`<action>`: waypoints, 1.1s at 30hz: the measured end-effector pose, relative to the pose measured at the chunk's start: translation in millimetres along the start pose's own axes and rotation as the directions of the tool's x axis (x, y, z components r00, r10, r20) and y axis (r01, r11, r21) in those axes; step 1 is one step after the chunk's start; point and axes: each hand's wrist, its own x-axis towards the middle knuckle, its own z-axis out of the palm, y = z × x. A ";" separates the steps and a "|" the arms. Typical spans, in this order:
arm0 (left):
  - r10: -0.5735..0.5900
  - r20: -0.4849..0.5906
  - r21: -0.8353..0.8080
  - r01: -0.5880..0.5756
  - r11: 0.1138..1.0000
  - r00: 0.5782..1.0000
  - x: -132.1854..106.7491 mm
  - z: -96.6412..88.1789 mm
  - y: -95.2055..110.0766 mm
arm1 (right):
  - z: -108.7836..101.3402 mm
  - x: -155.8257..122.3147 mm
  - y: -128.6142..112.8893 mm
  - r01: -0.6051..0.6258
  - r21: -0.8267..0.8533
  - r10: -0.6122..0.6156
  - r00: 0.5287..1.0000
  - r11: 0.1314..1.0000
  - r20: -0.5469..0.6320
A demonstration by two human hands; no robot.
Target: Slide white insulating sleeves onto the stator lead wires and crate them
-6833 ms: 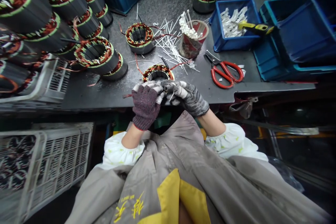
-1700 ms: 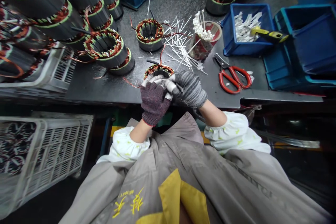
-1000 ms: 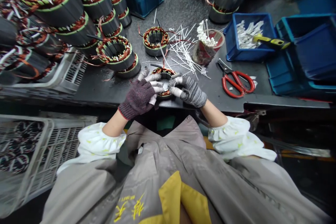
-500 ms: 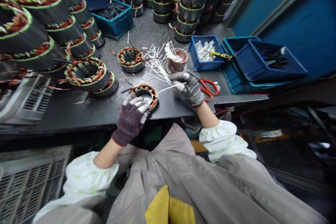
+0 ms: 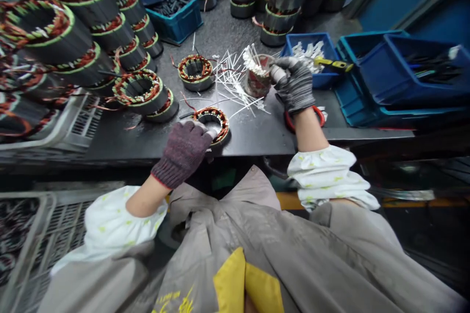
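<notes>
My left hand (image 5: 187,149), in a dark purple glove with pale fingertips, is closed on the near left side of a small motor stator (image 5: 223,129) at the table's front edge. The stator has copper windings and a dark lead on its left. My right hand (image 5: 293,83), in a grey glove, is beside a reddish cup (image 5: 259,80) that holds white-tipped sticks (image 5: 252,61). Its fingers are bent together by the cup's rim; what they hold, if anything, is hidden. Thin white strips (image 5: 233,78) lie scattered left of the cup.
Another wound stator (image 5: 196,72) stands farther back. Stacked stators (image 5: 110,24) rise at the left. A blue bin (image 5: 326,44) of white pieces carries a yellow-and-black handled tool (image 5: 332,64). Red-handled scissors (image 5: 320,116) lie partly under my right wrist. Larger bins (image 5: 370,100) stand at the right.
My right hand has moved right and away from me, from the white strips to the cup's right side. My left hand stays at the stator, its fingers now lower on the near rim. The view has shifted.
</notes>
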 end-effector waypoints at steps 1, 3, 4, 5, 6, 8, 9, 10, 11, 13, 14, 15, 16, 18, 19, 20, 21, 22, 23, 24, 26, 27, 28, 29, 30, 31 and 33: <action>0.008 -0.006 -0.029 -0.008 1.000 1.000 0.9 0.6 -1.8 | -2.0 -0.5 0.9 -0.051 0.033 0.051 0.999 0.998 0.014; 0.038 -0.064 -0.123 -0.046 0.991 0.997 -0.7 5.2 -5.5 | -4.2 1.8 3.1 -0.145 0.113 0.140 0.989 0.983 0.057; 0.053 -0.104 -0.177 -0.071 0.982 0.993 -2.6 8.4 -7.4 | -4.6 5.0 4.3 -0.177 0.159 0.167 0.983 0.971 0.072; 0.060 -0.137 -0.228 -0.090 0.970 0.989 -4.8 11.9 -9.1 | -4.7 9.5 5.4 -0.200 0.206 0.186 0.979 0.958 0.083; 0.059 -0.160 -0.272 -0.102 0.957 0.985 -6.8 15.5 -10.6 | -4.9 14.9 6.5 -0.217 0.251 0.202 0.976 0.943 0.086; 0.036 -0.183 -0.339 -0.098 0.936 0.982 -9.7 22.8 -12.4 | -6.8 26.9 7.8 -0.226 0.312 0.213 0.974 0.923 0.078; 0.015 -0.187 -0.359 -0.083 0.930 0.982 -10.4 26.4 -12.6 | -8.9 32.3 7.6 -0.213 0.316 0.202 0.977 0.925 0.066; -0.008 -0.191 -0.370 -0.065 0.927 0.982 -10.8 29.8 -12.2 | -11.6 36.3 6.2 -0.193 0.314 0.189 0.981 0.929 0.045; -0.029 -0.199 -0.371 -0.047 0.928 0.980 -10.9 33.0 -11.1 | -14.9 38.3 3.3 -0.165 0.305 0.168 0.986 0.938 0.015; -0.065 -0.207 -0.351 -0.012 0.936 0.976 -10.4 38.4 -7.0 | -21.3 33.5 -8.5 -0.078 0.260 0.098 0.993 0.962 -0.066; -0.081 -0.207 -0.339 0.006 0.941 0.975 -9.9 40.7 -4.1 | -23.6 25.6 -17.6 -0.019 0.236 0.046 0.993 0.972 -0.107; -0.101 -0.210 -0.329 0.027 0.944 0.973 -9.0 42.5 -0.7 | -24.9 13.7 -28.4 0.042 0.221 -0.011 0.990 0.974 -0.138; -0.125 -0.216 -0.321 0.051 0.946 0.968 -7.9 44.2 3.0 | -24.8 -2.2 -40.3 0.100 0.222 -0.068 0.987 0.970 -0.149; -0.177 -0.235 -0.307 0.100 0.946 0.956 -5.2 46.8 9.5 | -21.4 -44.0 -63.7 0.194 0.277 -0.159 0.977 0.941 -0.143; -0.191 -0.244 -0.302 0.113 0.947 0.951 -3.9 47.8 11.8 | -18.5 -67.8 -73.5 0.207 0.330 -0.176 0.977 0.921 -0.121; -0.194 -0.247 -0.298 0.116 0.947 0.949 -2.9 48.7 13.1 | -15.5 -91.8 -81.0 0.170 0.362 -0.178 0.984 0.917 -0.011; -0.187 -0.242 -0.296 0.111 0.949 0.952 -2.2 49.3 13.4 | -12.6 -114.7 -86.0 0.116 0.348 -0.162 0.981 0.930 0.106; -0.172 -0.231 -0.297 0.099 0.950 0.958 -1.9 49.7 12.6 | -10.1 -135.5 -88.4 0.093 0.318 -0.169 0.961 0.943 0.221; -0.155 -0.215 -0.300 0.085 0.950 0.964 -1.9 49.9 11.2 | -8.1 -153.5 -88.6 0.090 0.287 -0.183 0.930 0.954 0.318; -0.141 -0.197 -0.304 0.077 0.950 0.970 -2.1 50.0 9.3 | -6.4 -168.4 -87.1 0.098 0.252 -0.194 0.900 0.963 0.391; -0.133 -0.165 -0.313 0.076 0.947 0.977 -2.3 50.0 5.9 | -3.9 -189.5 -81.2 0.127 0.205 -0.210 0.860 0.971 0.464; -0.139 -0.157 -0.319 0.083 0.944 0.978 -2.3 50.0 4.8 | -2.6 -196.4 -78.0 0.132 0.187 -0.207 0.854 0.974 0.477; -0.150 -0.155 -0.323 0.094 0.942 0.976 -2.0 50.1 4.3 | -1.2 -201.5 -75.2 0.132 0.170 -0.199 0.853 0.977 0.482; -0.165 -0.160 -0.326 0.105 0.939 0.973 -1.6 50.3 4.4 | 0.5 -205.0 -73.1 0.130 0.157 -0.192 0.854 0.979 0.483; -0.177 -0.171 -0.327 0.114 0.938 0.969 -1.2 50.8 4.8 | 2.3 -207.5 -71.6 0.132 0.149 -0.189 0.853 0.980 0.486; -0.185 -0.184 -0.329 0.117 0.937 0.965 -0.8 51.5 5.5 | 4.3 -208.9 -70.7 0.139 0.145 -0.193 0.851 0.980 0.489; -0.199 -0.201 -0.336 0.123 0.934 0.959 -0.2 53.0 7.1 | 8.9 -209.7 -70.3 0.155 0.141 -0.204 0.848 0.978 0.488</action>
